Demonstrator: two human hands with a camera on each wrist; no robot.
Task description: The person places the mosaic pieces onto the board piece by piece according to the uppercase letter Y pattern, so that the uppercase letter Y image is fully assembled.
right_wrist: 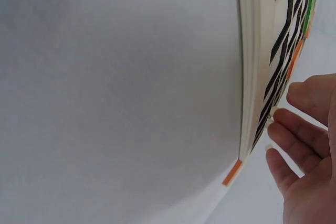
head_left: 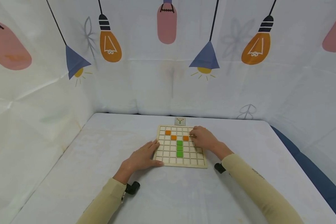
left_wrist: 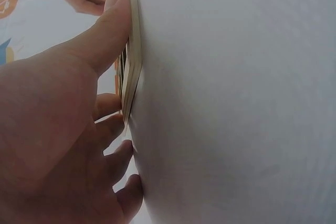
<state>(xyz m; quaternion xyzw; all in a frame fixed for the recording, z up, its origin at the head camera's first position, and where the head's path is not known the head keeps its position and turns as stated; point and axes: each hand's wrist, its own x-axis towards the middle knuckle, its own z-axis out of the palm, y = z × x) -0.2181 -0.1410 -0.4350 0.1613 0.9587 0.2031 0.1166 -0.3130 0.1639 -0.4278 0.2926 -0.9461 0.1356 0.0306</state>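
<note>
A square wooden grid board [head_left: 168, 160] lies on the table. My left hand [head_left: 142, 156] rests against its near-left corner, with the thumb on the near edge and the fingers along the left side. In the left wrist view the thumb [left_wrist: 113, 30] presses the board's edge. My right hand [head_left: 203, 137] is over the far right part, fingertips at the grid; the right wrist view shows thumb and fingers apart, with nothing visible between them. Orange tiles [head_left: 167, 132] sit in the upper cells, and green tiles [head_left: 179, 148] form a column in the middle.
A small pattern card [head_left: 180, 121] lies just beyond the board's far edge. Another orange piece [right_wrist: 232, 173] shows by the board's far corner in the right wrist view. The white table [head_left: 173, 193] meets a printed cloth [head_left: 156, 84] at its far edge.
</note>
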